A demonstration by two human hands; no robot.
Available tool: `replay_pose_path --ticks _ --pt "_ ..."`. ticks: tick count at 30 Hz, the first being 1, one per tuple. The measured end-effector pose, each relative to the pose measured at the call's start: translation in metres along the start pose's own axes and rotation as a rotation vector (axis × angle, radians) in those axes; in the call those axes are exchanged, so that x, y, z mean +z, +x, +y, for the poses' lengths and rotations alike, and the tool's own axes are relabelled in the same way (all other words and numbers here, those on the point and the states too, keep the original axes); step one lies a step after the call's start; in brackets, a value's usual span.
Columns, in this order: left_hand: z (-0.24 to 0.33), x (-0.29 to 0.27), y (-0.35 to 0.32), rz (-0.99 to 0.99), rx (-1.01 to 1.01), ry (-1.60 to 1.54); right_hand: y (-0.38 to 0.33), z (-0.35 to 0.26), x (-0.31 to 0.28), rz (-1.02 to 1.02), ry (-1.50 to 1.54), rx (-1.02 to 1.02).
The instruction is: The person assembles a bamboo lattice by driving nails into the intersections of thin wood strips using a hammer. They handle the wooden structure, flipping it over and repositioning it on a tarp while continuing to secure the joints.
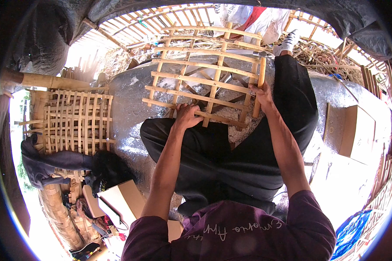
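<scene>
In front of my crossed legs is a lattice of split bamboo slats (pixel 204 81), tilted and spread across the middle of the view. My left hand (pixel 187 116) is closed around its nearest slat, by the lower edge. At the lattice's right side my right hand (pixel 264 95) grips the wooden handle of a hammer (pixel 261 71). The metal hammer head points away from me, close to the lattice's far right slats. Dark crossed bars (pixel 204 69) show through the gaps beneath the lattice; what they belong to is partly hidden.
Silvery sheeting (pixel 130 104) covers the floor. A woven bamboo panel (pixel 78 115) stands at the left, with dark cloth (pixel 61 161) below it. Cardboard boxes lie at lower left (pixel 124 202) and right (pixel 350 130). Straw-like scraps (pixel 335 65) lie along the far side.
</scene>
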State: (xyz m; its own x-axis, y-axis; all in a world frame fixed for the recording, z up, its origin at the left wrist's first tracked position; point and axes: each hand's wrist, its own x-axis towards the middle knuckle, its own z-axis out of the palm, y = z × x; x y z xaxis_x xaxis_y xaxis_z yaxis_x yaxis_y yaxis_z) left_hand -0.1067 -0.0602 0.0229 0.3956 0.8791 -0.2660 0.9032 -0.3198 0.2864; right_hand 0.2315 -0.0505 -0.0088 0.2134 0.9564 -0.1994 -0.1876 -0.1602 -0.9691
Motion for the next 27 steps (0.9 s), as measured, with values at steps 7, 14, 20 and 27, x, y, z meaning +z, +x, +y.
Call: replay_pose_path --ticks 7,14,20,27 --pt "-0.001 0.000 0.000 -0.008 -0.011 -0.020 0.006 0.007 -0.002 -0.056 -0.013 -0.107" --pt "0.001 0.000 0.001 -0.016 -0.013 0.003 0.006 0.007 -0.004 -0.036 -0.085 -0.067" --pt "-0.001 0.001 0.001 0.011 0.016 0.009 0.004 0.003 0.001 -0.048 0.016 -0.074" --pt "0.004 -0.006 -0.003 -0.009 -0.004 0.012 0.012 0.028 0.000 -0.017 0.051 -0.193"
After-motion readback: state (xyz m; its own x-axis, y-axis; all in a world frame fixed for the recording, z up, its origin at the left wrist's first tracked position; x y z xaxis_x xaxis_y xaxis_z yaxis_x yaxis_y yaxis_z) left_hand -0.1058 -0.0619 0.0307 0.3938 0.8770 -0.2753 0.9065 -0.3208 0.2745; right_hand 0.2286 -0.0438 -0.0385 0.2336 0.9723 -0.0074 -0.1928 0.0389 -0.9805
